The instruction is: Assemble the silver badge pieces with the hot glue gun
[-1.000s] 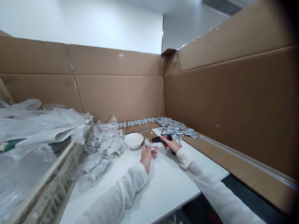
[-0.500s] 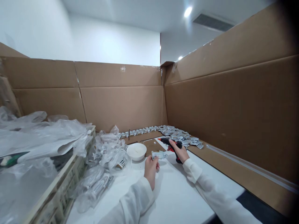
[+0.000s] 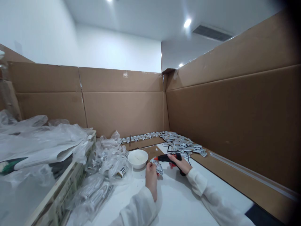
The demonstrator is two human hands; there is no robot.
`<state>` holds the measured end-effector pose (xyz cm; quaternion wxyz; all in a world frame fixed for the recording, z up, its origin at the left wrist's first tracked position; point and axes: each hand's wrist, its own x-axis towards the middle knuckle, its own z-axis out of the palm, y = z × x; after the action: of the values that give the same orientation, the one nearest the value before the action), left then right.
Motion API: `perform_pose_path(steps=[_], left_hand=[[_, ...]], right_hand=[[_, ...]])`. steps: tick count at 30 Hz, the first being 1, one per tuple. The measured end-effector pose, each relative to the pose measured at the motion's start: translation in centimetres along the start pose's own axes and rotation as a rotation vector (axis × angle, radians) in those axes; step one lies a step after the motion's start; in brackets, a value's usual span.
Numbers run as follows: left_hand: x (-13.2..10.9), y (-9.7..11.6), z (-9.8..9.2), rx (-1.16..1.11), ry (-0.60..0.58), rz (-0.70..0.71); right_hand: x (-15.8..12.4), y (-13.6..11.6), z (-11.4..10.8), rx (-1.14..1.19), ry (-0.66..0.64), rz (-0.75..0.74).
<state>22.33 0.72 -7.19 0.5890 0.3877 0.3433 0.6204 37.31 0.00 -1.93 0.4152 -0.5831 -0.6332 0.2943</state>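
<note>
- Tall brown corrugated cardboard walls (image 3: 122, 106) fence the white bench (image 3: 178, 204).
- Plain white room walls (image 3: 113, 47) rise behind.
- Round recessed ceiling light (image 3: 187, 23) glows beside a grey vent (image 3: 211, 32).

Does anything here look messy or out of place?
Mostly the left side: crumpled plastic bags spill off the crate onto the white table. Small silver pieces lie in a loose heap by the cardboard wall.

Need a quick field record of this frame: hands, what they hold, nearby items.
left hand: holds small silver clip
right hand: grips black-and-red glue gun, nozzle toward the clip
white bowl: on white table, left of the clip
silver pieces: spread along cardboard wall
plastic bags: heaped at left
</note>
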Motion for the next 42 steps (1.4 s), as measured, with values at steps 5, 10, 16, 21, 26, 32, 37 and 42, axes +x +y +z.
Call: perform_pose_path(steps=[5,10,16,21,26,32,37,42], left_hand=[[-0.1,0.0,0.0,0.022,0.002,0.011],[-0.3,0.2,0.1,0.032,0.012,0.014],[-0.2,0.2,0.2,0.002,0.007,0.010],[-0.1,0.1,0.1,0.000,-0.013,0.011],[0.0,-0.1,0.1,-0.005,-0.020,0.013],[0.1,-0.1,0.1,-0.011,0.001,-0.006],[-0.2,0.2,0.1,0.006,0.021,-0.015],[-0.2,0.1,0.3,0.017,0.016,-0.026]], right_hand=[[0.0,0.0,0.3,-0.035,-0.010,0.020],[-0.1,-0.2,0.3,-0.047,0.005,0.013],[0.0,0.0,0.2,-0.100,0.008,0.018],[0.1,0.4,0.1,-0.094,0.006,0.014],[0.2,0.7,0.1,-0.092,-0.002,0.005],[0.1,0.5,0.0,-0.107,-0.007,0.013],[0.1,-0.1,0.1,-0.126,0.119,-0.041],[0.3,-0.4,0.5,-0.048,0.262,-0.061]])
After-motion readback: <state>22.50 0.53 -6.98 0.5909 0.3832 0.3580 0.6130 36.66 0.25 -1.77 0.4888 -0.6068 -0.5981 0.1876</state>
